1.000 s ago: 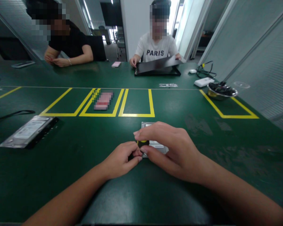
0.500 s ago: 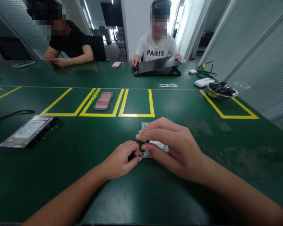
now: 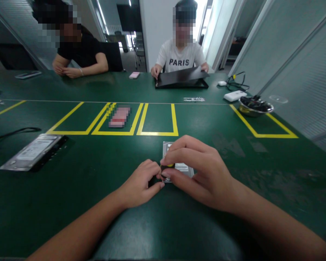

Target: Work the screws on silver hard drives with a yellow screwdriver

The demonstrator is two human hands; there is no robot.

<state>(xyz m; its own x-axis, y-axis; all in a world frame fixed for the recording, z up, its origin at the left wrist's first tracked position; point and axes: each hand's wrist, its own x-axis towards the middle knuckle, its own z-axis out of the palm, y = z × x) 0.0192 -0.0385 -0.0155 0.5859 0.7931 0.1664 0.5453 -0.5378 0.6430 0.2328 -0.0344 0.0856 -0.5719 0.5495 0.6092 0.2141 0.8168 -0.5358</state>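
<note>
A small silver hard drive (image 3: pixel 185 167) with a white label lies on the green table in front of me, partly covered by my hands. My right hand (image 3: pixel 206 170) is closed, with thumb and fingertips around the black and yellow handle of a screwdriver (image 3: pixel 168 169) above the drive's left side. Its shaft and tip are hidden. At the drive's left edge, my left hand (image 3: pixel 142 185) has curled fingers, with the thumb at the near left corner, gripping the drive there.
A larger hard drive (image 3: pixel 31 152) lies at the left near a black cable (image 3: pixel 16 131). Yellow tape frames (image 3: pixel 157 133) mark the table, one around a pink item (image 3: pixel 120 117). A metal bowl (image 3: pixel 254 108) stands right. Two people sit opposite, one handling a black panel (image 3: pixel 182 78).
My right fingertips and the screwdriver handle have shifted slightly to the right, and more of the handle's yellow top shows. My left fingers have lifted a little. The drive stays in place.
</note>
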